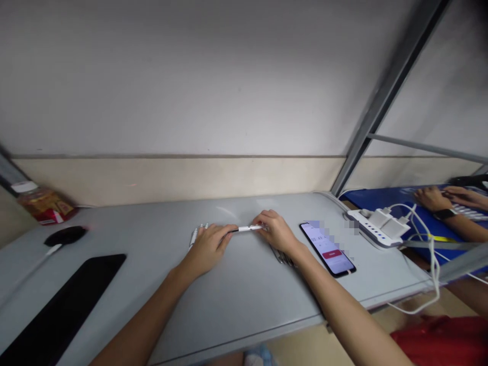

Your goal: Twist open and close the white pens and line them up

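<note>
A white pen [246, 229] with a dark section at its left end lies level between my two hands, just over the grey table. My left hand [208, 246] pinches its dark end, while the fingers of my right hand [275, 231] close on the opposite end. Several white pen parts [193, 237] show behind my left hand, partly hidden by it. Under my right wrist lie several dark, slender pieces with shiny tips [282, 256], mostly covered by the arm.
A lit phone [330, 249] lies right of my hands, near a white power strip [375, 229] with cables. Leftward are a black flat object [72, 305], a black oval device [65, 236] and a bottle [43, 203]. Another person's hands [432, 198] work beyond the metal post [381, 107].
</note>
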`<state>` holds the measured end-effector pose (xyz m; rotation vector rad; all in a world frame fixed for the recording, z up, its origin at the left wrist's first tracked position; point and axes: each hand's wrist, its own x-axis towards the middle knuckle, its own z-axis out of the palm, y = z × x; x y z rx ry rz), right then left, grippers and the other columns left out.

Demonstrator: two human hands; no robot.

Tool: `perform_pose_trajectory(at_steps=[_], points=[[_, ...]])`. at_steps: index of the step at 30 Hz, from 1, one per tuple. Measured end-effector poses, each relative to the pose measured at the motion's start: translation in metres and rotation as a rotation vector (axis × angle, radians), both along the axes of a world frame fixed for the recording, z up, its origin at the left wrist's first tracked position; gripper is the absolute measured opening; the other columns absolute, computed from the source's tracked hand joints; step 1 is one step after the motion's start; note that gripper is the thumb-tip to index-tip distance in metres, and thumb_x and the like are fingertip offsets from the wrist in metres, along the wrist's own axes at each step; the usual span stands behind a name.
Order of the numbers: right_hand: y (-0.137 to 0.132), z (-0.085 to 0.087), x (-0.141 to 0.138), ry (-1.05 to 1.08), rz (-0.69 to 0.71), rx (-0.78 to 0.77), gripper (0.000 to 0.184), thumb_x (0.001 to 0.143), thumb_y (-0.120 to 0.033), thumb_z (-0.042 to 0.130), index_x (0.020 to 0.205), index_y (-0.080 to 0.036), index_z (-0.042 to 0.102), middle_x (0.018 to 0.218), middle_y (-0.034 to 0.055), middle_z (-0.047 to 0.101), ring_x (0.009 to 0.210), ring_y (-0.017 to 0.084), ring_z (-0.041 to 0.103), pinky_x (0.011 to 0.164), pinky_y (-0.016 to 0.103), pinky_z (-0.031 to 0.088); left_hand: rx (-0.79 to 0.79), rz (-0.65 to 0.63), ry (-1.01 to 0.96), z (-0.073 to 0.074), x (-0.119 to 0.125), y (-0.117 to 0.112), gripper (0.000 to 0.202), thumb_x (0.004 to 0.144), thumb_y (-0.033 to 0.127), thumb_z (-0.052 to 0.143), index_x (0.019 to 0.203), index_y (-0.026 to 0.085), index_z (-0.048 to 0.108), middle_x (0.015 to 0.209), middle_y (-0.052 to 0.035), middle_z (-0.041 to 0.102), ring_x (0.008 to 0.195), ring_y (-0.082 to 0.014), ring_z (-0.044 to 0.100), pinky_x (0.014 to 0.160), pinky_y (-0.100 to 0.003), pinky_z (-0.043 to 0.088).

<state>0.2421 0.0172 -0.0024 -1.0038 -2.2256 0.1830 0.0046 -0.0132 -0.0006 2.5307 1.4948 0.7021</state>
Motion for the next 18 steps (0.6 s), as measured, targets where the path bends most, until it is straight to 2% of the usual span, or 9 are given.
perform_pose_trajectory(at_steps=[3, 9, 12, 18], points=[[0.005, -0.001, 0.008, -0.019, -0.068, 0.012, 0.017, 0.082, -0.008, 0.061, 0.094, -0.019, 0.067, 0.090, 0.0054, 0.064, 0.083, 0.018, 0.056, 0.074, 0.027, 0.040, -0.003, 0.026, -0.032, 0.000, -0.003, 0.002, 0.033, 0.096, 0.033, 0.035, 0.117, 0.033, 0.061, 0.110, -0.0012, 0.069, 0.100, -0.0208, 0.057, 0.089, -0.038, 0.034], [0.013, -0.002, 0.020, -0.014, -0.197, 0.023, 0.019, 0.082, -0.012, 0.064, 0.096, -0.022, 0.072, 0.092, 0.0050, 0.065, 0.079, 0.017, 0.059, 0.073, 0.027, 0.041, -0.009, 0.089, -0.043, 0.001, -0.005, 0.005, 0.029, 0.095, 0.032, 0.037, 0.109, 0.030, 0.061, 0.102, -0.0009, 0.069, 0.097, -0.0214, 0.059, 0.087, -0.038, 0.034], [0.014, -0.003, 0.021, 0.006, -0.163, 0.040, 0.018, 0.083, -0.015, 0.064, 0.097, -0.024, 0.073, 0.092, 0.0054, 0.065, 0.081, 0.017, 0.059, 0.074, 0.028, 0.041, -0.012, 0.087, -0.019, 0.001, -0.004, 0.004, 0.028, 0.095, 0.031, 0.036, 0.109, 0.030, 0.060, 0.102, -0.0004, 0.069, 0.096, -0.0215, 0.059, 0.086, -0.038, 0.034], [0.006, -0.005, 0.006, 0.096, 0.029, 0.009, 0.017, 0.086, -0.021, 0.063, 0.099, -0.022, 0.073, 0.091, 0.0064, 0.064, 0.082, 0.017, 0.059, 0.075, 0.029, 0.044, -0.007, 0.059, 0.011, 0.000, 0.003, -0.001, 0.027, 0.096, 0.032, 0.033, 0.107, 0.028, 0.058, 0.099, -0.0013, 0.068, 0.092, -0.0209, 0.058, 0.083, -0.037, 0.033]])
